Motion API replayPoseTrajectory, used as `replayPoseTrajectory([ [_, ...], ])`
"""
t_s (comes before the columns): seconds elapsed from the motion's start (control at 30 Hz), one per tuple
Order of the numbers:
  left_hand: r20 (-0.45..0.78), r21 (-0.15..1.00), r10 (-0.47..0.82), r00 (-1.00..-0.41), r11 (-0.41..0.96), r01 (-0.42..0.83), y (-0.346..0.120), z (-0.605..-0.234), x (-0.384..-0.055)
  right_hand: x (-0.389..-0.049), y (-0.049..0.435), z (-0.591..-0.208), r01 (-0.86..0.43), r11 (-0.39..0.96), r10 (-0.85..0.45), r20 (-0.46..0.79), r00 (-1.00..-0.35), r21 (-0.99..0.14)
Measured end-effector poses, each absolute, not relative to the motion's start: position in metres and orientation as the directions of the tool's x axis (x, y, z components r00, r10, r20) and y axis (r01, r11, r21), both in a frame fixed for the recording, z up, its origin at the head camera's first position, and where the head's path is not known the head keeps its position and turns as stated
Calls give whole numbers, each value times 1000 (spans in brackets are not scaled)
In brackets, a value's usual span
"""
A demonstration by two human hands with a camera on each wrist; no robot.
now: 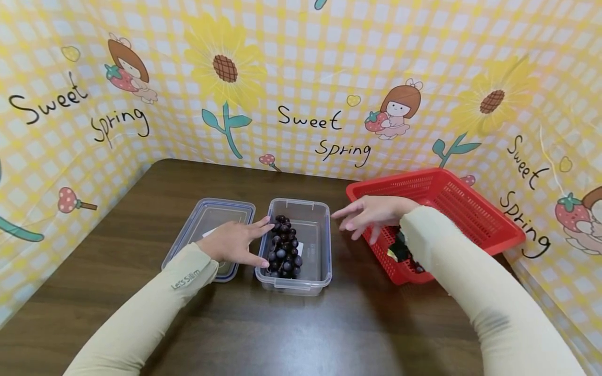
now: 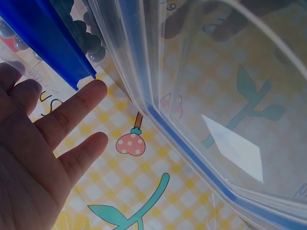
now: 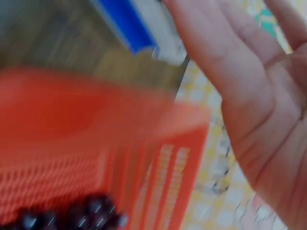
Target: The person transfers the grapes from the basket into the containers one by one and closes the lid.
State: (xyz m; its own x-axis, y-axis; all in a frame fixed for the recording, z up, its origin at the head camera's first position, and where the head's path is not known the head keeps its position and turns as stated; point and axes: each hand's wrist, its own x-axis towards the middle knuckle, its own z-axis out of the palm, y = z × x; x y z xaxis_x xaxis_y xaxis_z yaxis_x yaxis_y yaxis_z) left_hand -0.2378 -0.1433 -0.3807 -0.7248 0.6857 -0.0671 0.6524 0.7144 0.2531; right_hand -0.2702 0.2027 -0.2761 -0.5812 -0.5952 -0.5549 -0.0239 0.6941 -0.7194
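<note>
A bunch of dark grapes (image 1: 284,248) lies along the left side of a clear plastic container (image 1: 312,261). My left hand (image 1: 235,243) is at the container's left rim, fingers spread and straight; in the left wrist view its fingertips (image 2: 98,88) are right at the blue edge (image 2: 48,38). My right hand (image 1: 371,211) hangs over the left edge of a red basket (image 1: 484,209), fingers extended and holding nothing. More dark grapes (image 3: 91,213) sit inside the basket, partly hidden by my right sleeve in the head view.
A clear lid with a blue seal (image 1: 202,216) lies left of the container, partly under my left hand and sleeve. Everything stands on a dark wooden table (image 1: 282,334). Yellow checked cloth (image 1: 301,62) hangs behind and at both sides.
</note>
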Motion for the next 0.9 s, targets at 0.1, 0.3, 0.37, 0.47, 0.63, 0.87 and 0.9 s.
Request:
replayPoseTrajectory([
  [0.1, -74, 258, 682, -728, 718, 646, -143, -380, -238, -268, 228, -276, -2, 676, -591, -540, -599, -737],
  [0.3, -77, 264, 685, -725, 715, 648, -143, -380, -238, -265, 273, -270, 62, 661, -563, -549, -618, -748],
  [0.37, -77, 265, 684, -725, 715, 647, -143, -380, -238, -264, 285, -267, 82, 665, -536, -550, -641, -742],
  [0.47, -78, 271, 681, -728, 717, 642, -144, -381, -237, -263, 302, -264, 104, 694, -473, -559, -681, -713],
  [0.63, -75, 271, 682, -727, 716, 643, -145, -384, -237, -264, 330, -267, 124, 746, -381, -571, -728, -655],
  [0.87, -71, 241, 686, -724, 716, 655, -145, -383, -238, -266, 362, -267, 177, 774, -281, -582, -763, -607],
  [0.9, -71, 237, 687, -723, 716, 657, -145, -383, -238, -266, 365, -267, 185, 774, -269, -579, -769, -606],
])
